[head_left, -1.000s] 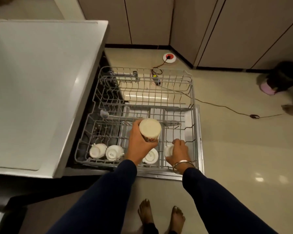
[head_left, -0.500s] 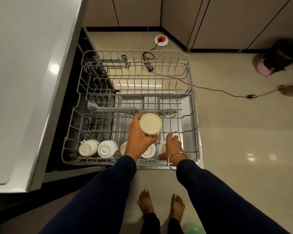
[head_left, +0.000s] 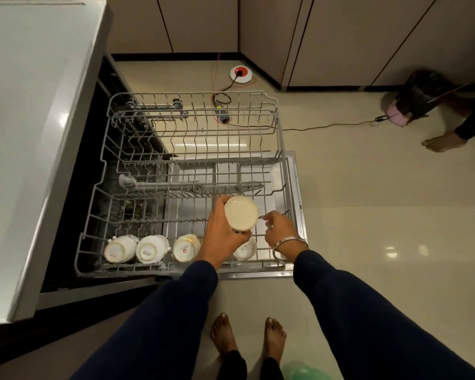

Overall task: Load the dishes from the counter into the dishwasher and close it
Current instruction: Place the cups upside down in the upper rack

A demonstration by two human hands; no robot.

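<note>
The dishwasher's grey wire rack point(head_left: 281, 149) is pulled out over the open door point(head_left: 296, 187). Along its front row lie three white cups point(head_left: 151, 248) on their sides, with a fourth white cup point(head_left: 246, 249) further right, partly behind my hands. My left hand point(head_left: 220, 239) grips a cream cup point(head_left: 241, 216) held upside down, base towards me, above the rack's front right part. My right hand point(head_left: 279, 231) is just right of it, with thumb and forefinger pinching a wire tine of the rack.
A white counter point(head_left: 25, 133) overhangs the dishwasher on the left. On the floor beyond the rack lie a round white-and-red socket point(head_left: 241, 74) and a trailing cable point(head_left: 327, 126). Another person's foot point(head_left: 442, 142) and a dark bag point(head_left: 420, 97) are at the right. My bare feet point(head_left: 247, 335) stand before the door.
My right hand has let go of the white cup in the front row and moved up to a rack tine. My left hand still holds the cream cup in about the same spot.
</note>
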